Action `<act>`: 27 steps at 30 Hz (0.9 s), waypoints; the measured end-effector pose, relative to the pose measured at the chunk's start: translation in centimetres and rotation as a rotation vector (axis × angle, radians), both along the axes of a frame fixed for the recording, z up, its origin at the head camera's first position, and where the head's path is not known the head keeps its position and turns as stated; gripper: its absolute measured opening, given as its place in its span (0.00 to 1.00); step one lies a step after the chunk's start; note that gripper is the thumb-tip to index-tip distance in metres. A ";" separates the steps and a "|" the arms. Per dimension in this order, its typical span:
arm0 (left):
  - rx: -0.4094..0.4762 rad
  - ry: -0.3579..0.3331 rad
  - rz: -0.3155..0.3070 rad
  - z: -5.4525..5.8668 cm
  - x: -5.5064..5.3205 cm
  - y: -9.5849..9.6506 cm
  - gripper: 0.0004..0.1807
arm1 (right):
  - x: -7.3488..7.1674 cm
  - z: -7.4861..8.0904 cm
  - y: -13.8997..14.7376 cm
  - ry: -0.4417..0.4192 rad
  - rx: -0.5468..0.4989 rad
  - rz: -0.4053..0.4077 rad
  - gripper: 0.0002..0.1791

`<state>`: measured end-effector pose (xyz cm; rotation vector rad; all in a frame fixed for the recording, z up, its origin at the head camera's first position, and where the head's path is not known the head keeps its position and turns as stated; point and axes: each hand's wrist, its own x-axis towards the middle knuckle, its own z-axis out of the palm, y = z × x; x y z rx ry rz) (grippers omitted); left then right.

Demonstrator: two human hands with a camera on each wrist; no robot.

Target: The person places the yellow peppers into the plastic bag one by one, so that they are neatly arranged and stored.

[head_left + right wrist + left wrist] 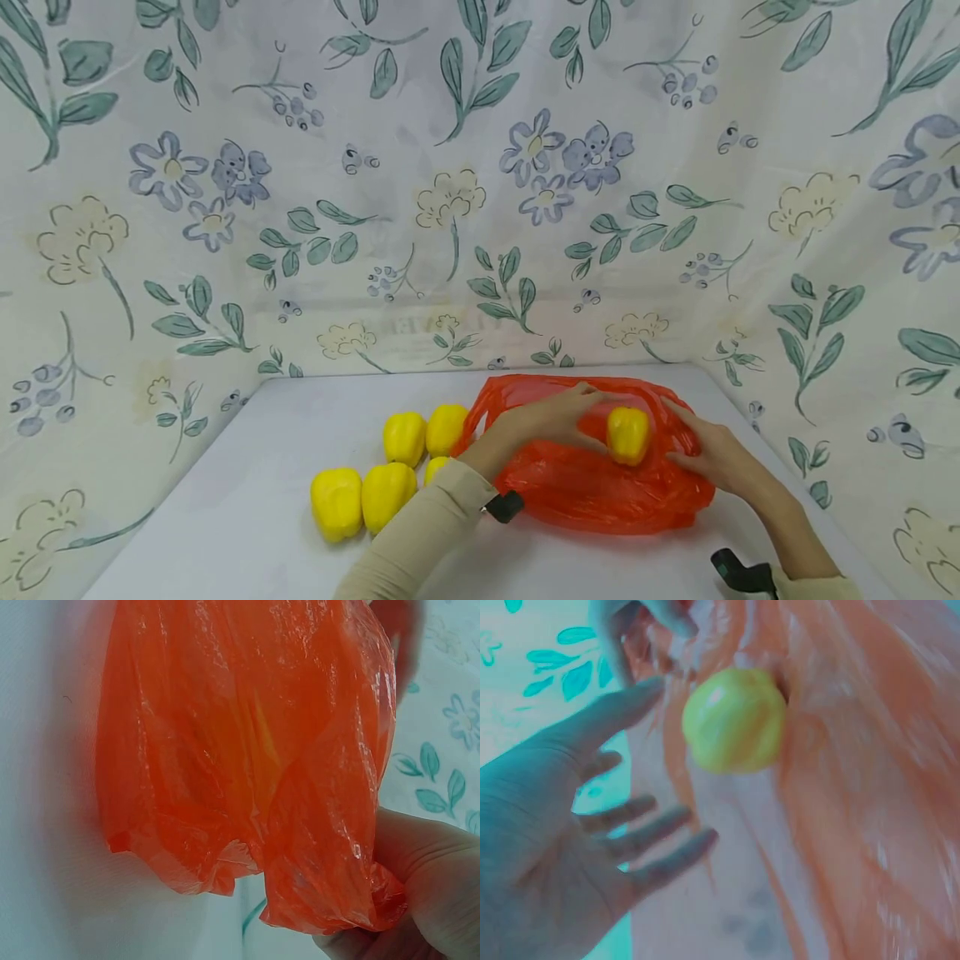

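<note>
A thin red plastic bag [585,496] lies on the table, with a yellow bell pepper [628,435] at its opening. My left hand [562,418] reaches over the bag, just left of that pepper. In the left wrist view its fingers [664,844] are spread and hold nothing, and the pepper [735,724] shows beyond them against the bag. At the bag's right side, my right hand [712,454] holds the plastic. The right wrist view has the thumb [442,881] and fingers pinching the bag's bunched edge [386,896].
To the left of the bag, several yellow bell peppers [336,504] sit grouped on the white table [247,483], partly hidden by my left sleeve [420,533]. A floral cloth [480,208] hangs behind the table and along both sides.
</note>
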<state>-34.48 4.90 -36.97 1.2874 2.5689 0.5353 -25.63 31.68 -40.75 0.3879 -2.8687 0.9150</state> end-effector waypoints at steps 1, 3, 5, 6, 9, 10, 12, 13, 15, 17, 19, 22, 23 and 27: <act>0.016 0.018 -0.016 0.2 0.1 -0.6 0.42 | 0.0 0.0 0.0 0.001 -0.003 0.002 0.44; 0.043 0.048 -0.045 0.7 0.2 -1.8 0.41 | 0.0 0.0 -0.1 0.000 -0.004 0.001 0.44; 0.072 0.083 -0.066 1.1 0.3 -3.0 0.40 | 0.0 0.0 -0.1 -0.007 -0.009 0.000 0.44; 0.089 0.097 -0.069 1.3 0.4 -3.6 0.40 | 0.0 0.1 -0.1 -0.007 -0.011 0.003 0.45; 0.113 0.139 -0.049 1.8 0.9 -5.5 0.40 | 0.1 0.1 -0.1 -0.006 -0.016 0.006 0.46; 0.122 0.148 -0.040 2.0 1.1 -6.1 0.40 | 0.1 0.1 -0.1 -0.004 -0.017 0.010 0.46; 0.138 0.148 -0.024 2.3 1.4 -7.4 0.41 | 0.1 0.0 -0.1 -0.005 -0.018 0.011 0.46; 0.145 0.139 -0.018 2.4 1.6 -7.9 0.41 | 0.1 -0.1 -0.1 -0.007 -0.014 0.007 0.46; 0.163 0.118 -0.002 2.5 1.8 -9.1 0.41 | 0.1 -0.2 0.0 -0.020 -0.016 0.005 0.46; 0.179 0.099 0.017 2.6 2.1 -10.3 0.42 | 0.0 -0.3 0.0 -0.024 -0.011 0.002 0.46; 0.186 0.096 0.038 2.7 2.4 -11.5 0.42 | 0.0 -0.4 0.0 -0.016 -0.008 0.002 0.46; 0.199 0.099 0.066 2.8 2.9 -13.5 0.42 | -0.1 -0.4 -0.1 -0.001 -0.004 0.005 0.45; 0.206 0.092 0.077 2.8 3.0 -14.2 0.42 | -0.2 -0.4 -0.1 0.006 -0.002 0.004 0.45; 0.231 0.066 0.140 2.7 3.9 -17.1 0.41 | -0.1 -0.3 -0.1 0.005 -0.001 0.002 0.45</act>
